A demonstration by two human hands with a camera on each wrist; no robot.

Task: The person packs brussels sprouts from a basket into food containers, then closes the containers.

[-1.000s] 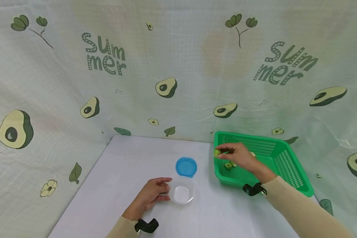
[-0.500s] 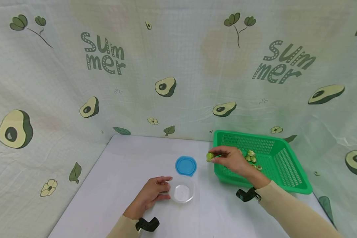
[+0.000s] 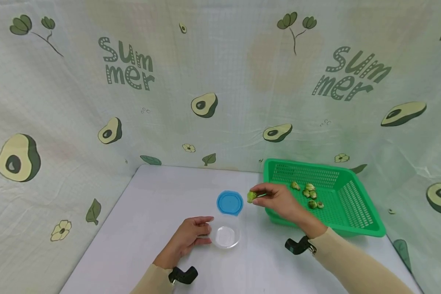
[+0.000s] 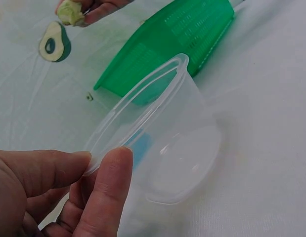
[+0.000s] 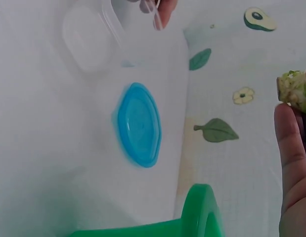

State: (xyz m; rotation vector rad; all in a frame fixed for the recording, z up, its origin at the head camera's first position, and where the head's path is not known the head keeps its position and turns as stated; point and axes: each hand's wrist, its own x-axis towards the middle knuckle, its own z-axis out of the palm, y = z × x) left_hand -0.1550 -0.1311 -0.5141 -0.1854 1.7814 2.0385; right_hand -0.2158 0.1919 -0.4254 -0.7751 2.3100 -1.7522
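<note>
My right hand (image 3: 279, 201) pinches a Brussels sprout (image 3: 251, 197) between fingertips and thumb, in the air just left of the green basket (image 3: 367, 233). The same sprout (image 5: 294, 92) shows at the right edge of the right wrist view. On the table, my left hand (image 3: 189, 237) holds the rim of a clear plastic container (image 3: 226, 237) from its left side. In the left wrist view, thumb and finger pinch that container's rim (image 4: 143, 116), and no food shows inside. Several Brussels sprouts (image 3: 310, 193) lie on the basket's floor.
A blue lid (image 3: 229, 202) lies flat on the white table (image 3: 176, 192) just behind the container. The basket occupies the table's right side. A printed cloth (image 3: 235, 61) hangs as a backdrop behind the table.
My right hand has carried the sprout leftward out of the basket, over its left rim, toward the container. More sprouts in the basket have come into view. The left hand has stayed on the container.
</note>
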